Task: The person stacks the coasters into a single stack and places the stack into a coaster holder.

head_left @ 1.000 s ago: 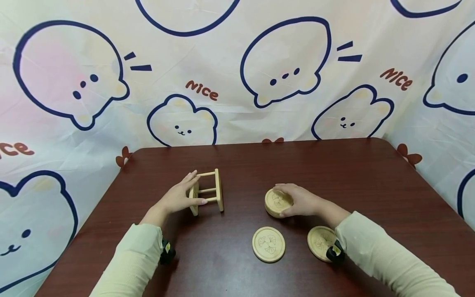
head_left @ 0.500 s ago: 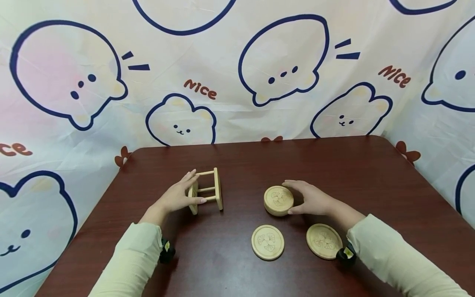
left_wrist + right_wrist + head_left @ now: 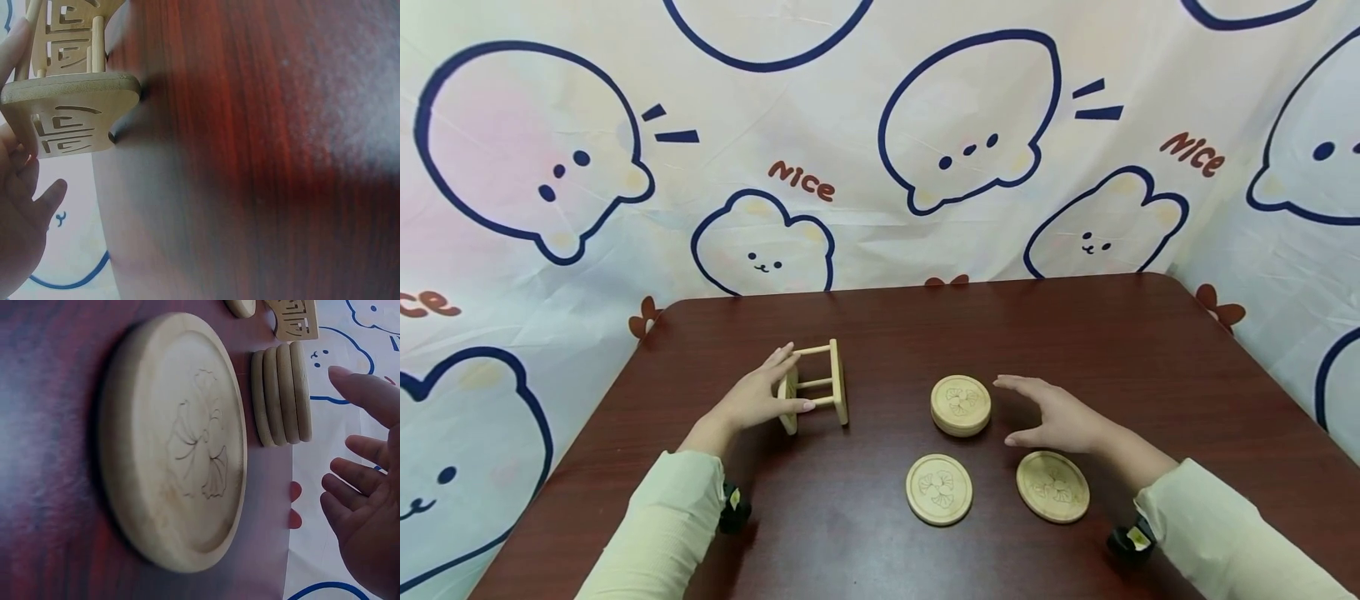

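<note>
My left hand (image 3: 752,398) holds a pale wooden coaster rack (image 3: 839,383) by its near-left end panel, thumb and fingers reaching around it. In the left wrist view, the rack (image 3: 75,115) shows cut-out patterned panels joined by rods; part of the hand (image 3: 25,219) is cut off by the frame. To the right of a stack of round wooden coasters (image 3: 960,406), my right hand (image 3: 1063,417) hovers apart from it, fingers extended, holding nothing. The right wrist view shows several coasters in that stack (image 3: 281,394), their edges aligned.
Two single coasters lie flat nearer me: one (image 3: 939,490) in front of the stack, another (image 3: 1052,487) below the right hand. The dark brown table (image 3: 880,550) ends at a printed cloth backdrop (image 3: 865,242).
My right hand has let go of the coaster stack and drawn back to the right, uncovering the stack and the right-hand coaster. My left hand stays on the rack.
</note>
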`<state>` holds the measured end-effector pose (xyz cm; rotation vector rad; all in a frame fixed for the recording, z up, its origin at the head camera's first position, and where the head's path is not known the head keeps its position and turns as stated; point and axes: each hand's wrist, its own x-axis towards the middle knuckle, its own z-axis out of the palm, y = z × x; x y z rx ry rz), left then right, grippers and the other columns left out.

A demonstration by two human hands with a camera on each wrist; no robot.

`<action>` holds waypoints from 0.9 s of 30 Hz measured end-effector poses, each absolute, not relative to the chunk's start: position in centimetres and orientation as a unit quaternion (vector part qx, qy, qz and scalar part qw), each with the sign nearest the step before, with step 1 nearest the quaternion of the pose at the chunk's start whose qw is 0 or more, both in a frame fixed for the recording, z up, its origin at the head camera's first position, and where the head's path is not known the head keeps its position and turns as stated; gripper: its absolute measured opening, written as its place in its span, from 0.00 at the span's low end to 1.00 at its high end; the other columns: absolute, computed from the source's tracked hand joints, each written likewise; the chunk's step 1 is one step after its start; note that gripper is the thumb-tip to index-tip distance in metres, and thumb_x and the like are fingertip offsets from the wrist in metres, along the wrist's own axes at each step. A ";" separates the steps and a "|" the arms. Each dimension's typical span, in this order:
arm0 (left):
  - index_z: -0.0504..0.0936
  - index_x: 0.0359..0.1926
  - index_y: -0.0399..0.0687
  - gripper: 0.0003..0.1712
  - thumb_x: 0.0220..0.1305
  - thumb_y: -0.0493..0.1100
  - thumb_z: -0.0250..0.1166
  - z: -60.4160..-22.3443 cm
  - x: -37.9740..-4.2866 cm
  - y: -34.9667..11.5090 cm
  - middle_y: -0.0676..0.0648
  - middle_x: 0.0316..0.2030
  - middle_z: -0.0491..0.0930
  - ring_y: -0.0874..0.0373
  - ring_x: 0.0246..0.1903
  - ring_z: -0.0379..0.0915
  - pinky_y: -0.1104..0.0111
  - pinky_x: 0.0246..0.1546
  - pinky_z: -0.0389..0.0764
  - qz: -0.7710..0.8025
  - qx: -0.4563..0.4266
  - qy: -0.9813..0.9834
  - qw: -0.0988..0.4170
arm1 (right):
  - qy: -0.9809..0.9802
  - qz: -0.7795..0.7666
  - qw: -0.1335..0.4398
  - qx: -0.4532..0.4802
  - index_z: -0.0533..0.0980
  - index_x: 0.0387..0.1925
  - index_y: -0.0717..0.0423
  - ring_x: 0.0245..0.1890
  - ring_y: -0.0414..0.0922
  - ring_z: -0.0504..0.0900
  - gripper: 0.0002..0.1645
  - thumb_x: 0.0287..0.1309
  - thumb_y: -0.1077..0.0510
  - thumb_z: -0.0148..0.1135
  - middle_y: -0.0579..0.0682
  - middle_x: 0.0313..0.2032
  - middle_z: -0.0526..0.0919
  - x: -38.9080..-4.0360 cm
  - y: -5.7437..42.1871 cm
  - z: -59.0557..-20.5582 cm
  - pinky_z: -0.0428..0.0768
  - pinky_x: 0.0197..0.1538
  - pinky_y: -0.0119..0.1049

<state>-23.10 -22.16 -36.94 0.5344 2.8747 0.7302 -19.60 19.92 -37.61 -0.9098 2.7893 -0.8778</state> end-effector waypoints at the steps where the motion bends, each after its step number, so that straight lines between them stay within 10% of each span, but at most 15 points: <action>1: 0.51 0.64 0.41 0.55 0.43 0.67 0.60 -37.0 -23.1 -22.2 0.44 0.65 0.42 0.49 0.63 0.35 0.49 0.54 0.51 0.242 0.177 0.952 0.064 | 0.909 -0.288 0.037 -0.298 0.62 0.58 0.58 0.57 0.55 0.59 0.42 0.40 0.53 0.68 0.58 0.57 0.63 -19.4 20.1 -37.7 0.59 0.53 0.53; 27: 0.52 0.64 0.40 0.55 0.43 0.67 0.60 -36.9 -23.1 -22.0 0.44 0.65 0.43 0.48 0.63 0.35 0.49 0.54 0.51 0.245 0.175 0.951 0.066 | 0.911 -0.291 0.051 -0.289 0.64 0.55 0.62 0.53 0.53 0.63 0.44 0.38 0.43 0.67 0.54 0.53 0.68 -14.3 22.9 -39.1 0.64 0.49 0.47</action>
